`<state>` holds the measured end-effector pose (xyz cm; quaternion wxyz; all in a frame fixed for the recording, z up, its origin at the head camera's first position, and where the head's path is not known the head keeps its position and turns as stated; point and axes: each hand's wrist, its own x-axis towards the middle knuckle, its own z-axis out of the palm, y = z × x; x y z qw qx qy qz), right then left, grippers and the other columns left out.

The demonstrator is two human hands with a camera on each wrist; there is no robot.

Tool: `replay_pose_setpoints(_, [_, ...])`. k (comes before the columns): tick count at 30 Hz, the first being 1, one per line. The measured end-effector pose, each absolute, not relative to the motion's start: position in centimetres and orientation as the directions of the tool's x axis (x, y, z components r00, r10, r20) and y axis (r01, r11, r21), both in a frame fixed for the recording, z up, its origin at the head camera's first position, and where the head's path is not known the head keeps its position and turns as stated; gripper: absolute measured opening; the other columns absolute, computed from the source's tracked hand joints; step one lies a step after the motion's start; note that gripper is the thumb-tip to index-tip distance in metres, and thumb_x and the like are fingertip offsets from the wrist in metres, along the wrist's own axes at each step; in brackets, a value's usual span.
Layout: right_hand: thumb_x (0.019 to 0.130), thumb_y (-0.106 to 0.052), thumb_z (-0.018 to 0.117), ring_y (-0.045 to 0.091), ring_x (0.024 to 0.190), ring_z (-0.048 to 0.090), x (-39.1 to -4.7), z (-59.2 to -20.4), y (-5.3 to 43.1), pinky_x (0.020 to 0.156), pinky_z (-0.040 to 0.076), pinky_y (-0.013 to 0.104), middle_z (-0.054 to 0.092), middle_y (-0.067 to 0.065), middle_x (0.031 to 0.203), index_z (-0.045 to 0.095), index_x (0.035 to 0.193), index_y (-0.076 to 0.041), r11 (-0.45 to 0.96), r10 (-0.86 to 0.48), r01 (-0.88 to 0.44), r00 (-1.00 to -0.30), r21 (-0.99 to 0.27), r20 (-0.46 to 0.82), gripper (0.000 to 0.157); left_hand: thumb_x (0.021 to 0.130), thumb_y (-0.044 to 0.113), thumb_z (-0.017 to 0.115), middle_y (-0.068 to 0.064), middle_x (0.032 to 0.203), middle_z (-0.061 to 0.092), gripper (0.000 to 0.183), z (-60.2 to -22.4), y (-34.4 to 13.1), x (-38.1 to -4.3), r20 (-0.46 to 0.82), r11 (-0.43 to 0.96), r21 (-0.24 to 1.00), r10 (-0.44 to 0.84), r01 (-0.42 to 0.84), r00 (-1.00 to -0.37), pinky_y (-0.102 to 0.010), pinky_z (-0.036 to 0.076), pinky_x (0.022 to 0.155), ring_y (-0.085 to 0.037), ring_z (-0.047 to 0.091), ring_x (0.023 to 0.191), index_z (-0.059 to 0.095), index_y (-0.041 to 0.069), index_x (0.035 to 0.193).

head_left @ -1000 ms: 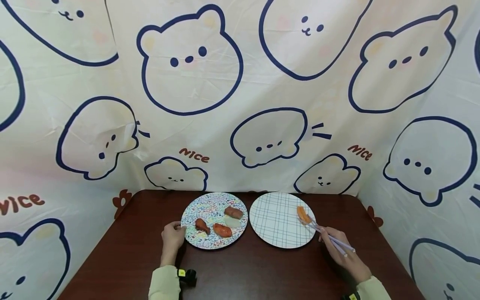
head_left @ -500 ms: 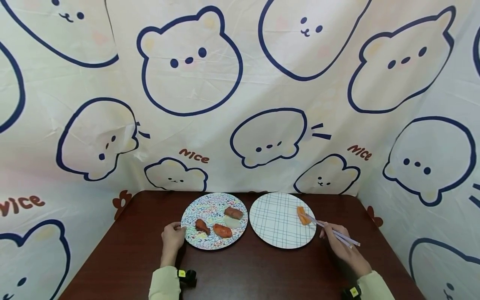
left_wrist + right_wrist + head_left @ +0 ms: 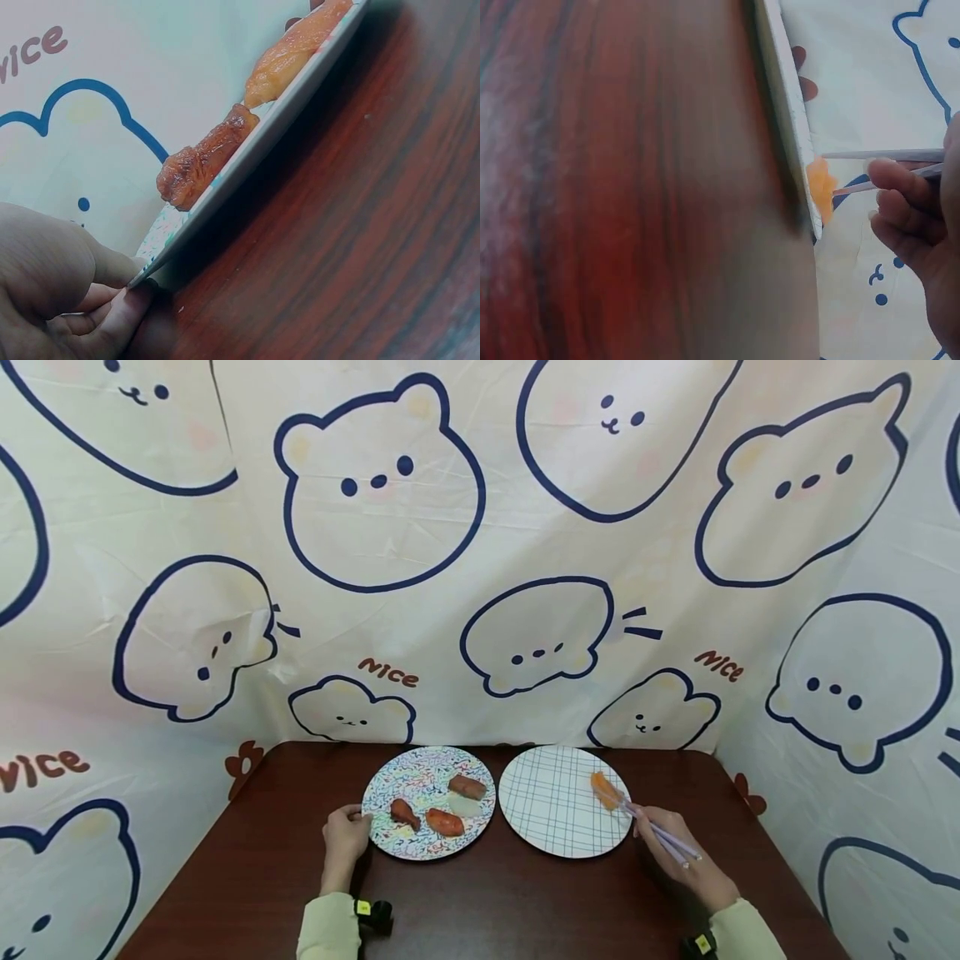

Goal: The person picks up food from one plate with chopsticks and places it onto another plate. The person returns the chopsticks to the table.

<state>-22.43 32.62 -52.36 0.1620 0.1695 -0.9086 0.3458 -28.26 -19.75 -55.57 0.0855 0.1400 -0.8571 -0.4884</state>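
My left hand (image 3: pixel 347 839) pinches the left rim of a round plate with a colourful speckled pattern (image 3: pixel 412 777); in the left wrist view the thumb and fingers meet at its edge. On that plate lie a drumstick (image 3: pixel 405 812), an orange-brown chicken wing (image 3: pixel 446 821), a brown meat-like piece (image 3: pixel 467 787) and a pale translucent piece (image 3: pixel 465 805). My right hand (image 3: pixel 682 856) holds a pair of pale purple chopsticks (image 3: pixel 678 842). Their tips are at an orange food piece (image 3: pixel 604 791) on the right part of a white grid-lined plate (image 3: pixel 547 802).
Both plates stand side by side near the back of a dark brown wooden table (image 3: pixel 480 902). A cartoon-bear cloth (image 3: pixel 540 718) hangs behind it and along both sides. Each wrist wears a small black camera (image 3: pixel 381 917).
The chopsticks' tips shifted from lying across the orange piece to its lower right end, and the piece has turned and shifted slightly left. My left hand and its plate stay still.
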Motion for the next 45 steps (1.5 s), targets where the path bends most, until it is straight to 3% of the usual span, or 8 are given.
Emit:
replay_pose_setpoints(5, [0.106, -0.007, 0.049, -0.002, 0.065, 0.043, -22.2, -52.4, 32.6, 0.058, 0.043, 0.022, 0.052, -0.007, 0.075, 0.072, 0.113, 0.007, 0.745, -0.241, -0.428, -0.888, -0.512, 0.392, 0.028, 0.100, 0.011, 0.057, -0.030, 0.112, 0.063, 0.037, -55.6, -19.7, -28.3, 0.015, 0.481, 0.863, -0.328, -0.153, -0.945, -0.054, 0.049, 0.085, -0.043, 0.058, 0.105, 0.061, -0.014, 0.127])
replay_pose_setpoints(11, [0.107, -0.009, 0.049, 0.002, 0.057, 0.041, -22.7, -53.3, 33.6, 0.051, 0.040, 0.022, 0.060, 0.001, 0.074, 0.068, 0.079, -0.007, 0.661, -0.142, -0.472, -0.842, -0.583, 0.521, 0.034, 0.100, 0.011, 0.057, -0.029, 0.111, 0.063, 0.037, -55.6, -19.7, -28.3, 0.017, 0.479, 0.864, -0.329, -0.152, -0.944, -0.055, 0.049, 0.085, -0.043, 0.058, 0.105, 0.061, -0.014, 0.127])
replay_pose_setpoints(20, [0.109, -0.011, 0.044, 0.007, 0.056, 0.041, -23.1, -53.7, 34.9, 0.051, 0.036, 0.024, 0.067, 0.007, 0.080, 0.074, 0.088, -0.005, 0.557, -0.062, -0.339, -0.927, -0.758, 0.369, 0.037, 0.100, 0.011, 0.056, -0.030, 0.114, 0.062, 0.037, -55.8, -19.7, -28.2, 0.009, 0.471, 0.868, -0.330, -0.156, -0.944, -0.054, 0.049, 0.084, -0.044, 0.057, 0.107, 0.060, -0.014, 0.127])
replay_pose_setpoints(26, [0.109, -0.012, 0.045, 0.004, 0.052, 0.040, -23.2, -52.5, 34.1, 0.048, 0.038, 0.023, 0.061, 0.006, 0.072, 0.071, 0.088, -0.006, 0.579, -0.179, -0.409, -0.908, -0.705, 0.379, 0.035, 0.100, 0.011, 0.056, -0.031, 0.117, 0.061, 0.038, -55.8, -19.8, -28.2, -0.002, 0.469, 0.868, -0.328, -0.165, -0.945, -0.055, 0.050, 0.085, -0.045, 0.057, 0.108, 0.059, -0.014, 0.129])
replay_pose_setpoints(32, [0.110, -0.018, 0.046, 0.004, 0.056, 0.042, -23.3, -51.9, 33.5, 0.053, 0.041, 0.024, 0.063, 0.012, 0.084, 0.067, 0.081, -0.006, 0.623, -0.212, -0.392, -0.917, -0.677, 0.337, 0.038, 0.100, 0.011, 0.056, -0.031, 0.117, 0.061, 0.038, -55.7, -19.7, -28.3, 0.004, 0.469, 0.869, -0.327, -0.159, -0.945, -0.055, 0.050, 0.085, -0.044, 0.057, 0.108, 0.059, -0.014, 0.129])
replay_pose_setpoints(37, [0.109, -0.015, 0.048, 0.003, 0.058, 0.044, -23.4, -52.8, 33.8, 0.052, 0.040, 0.023, 0.064, 0.002, 0.077, 0.074, 0.092, -0.005, 0.672, -0.178, -0.418, -0.892, -0.611, 0.415, 0.033, 0.100, 0.011, 0.056, -0.030, 0.115, 0.061, 0.038, -55.6, -19.7, -28.4, 0.007, 0.468, 0.869, -0.330, -0.157, -0.944, -0.054, 0.050, 0.085, -0.044, 0.057, 0.107, 0.059, -0.014, 0.129])
replay_pose_setpoints(42, [0.110, -0.021, 0.047, 0.002, 0.062, 0.046, -23.5, -53.2, 33.7, 0.059, 0.042, 0.023, 0.060, -0.001, 0.076, 0.069, 0.081, -0.007, 0.700, -0.196, -0.386, -0.913, -0.601, 0.358, 0.039, 0.100, 0.011, 0.056, -0.031, 0.116, 0.062, 0.038, -55.7, -19.7, -28.3, 0.004, 0.469, 0.869, -0.329, -0.160, -0.944, -0.054, 0.050, 0.084, -0.043, 0.058, 0.106, 0.059, -0.014, 0.129])
replay_pose_setpoints(45, [0.110, -0.021, 0.044, 0.003, 0.062, 0.047, -23.4, -52.7, 33.3, 0.060, 0.043, 0.023, 0.055, -0.003, 0.072, 0.073, 0.095, 0.001, 0.706, -0.248, -0.385, -0.921, -0.594, 0.302, 0.039, 0.100, 0.011, 0.056, -0.031, 0.115, 0.062, 0.038, -55.7, -19.7, -28.2, 0.008, 0.472, 0.867, -0.327, -0.156, -0.945, -0.054, 0.051, 0.084, -0.043, 0.059, 0.105, 0.059, -0.014, 0.129])
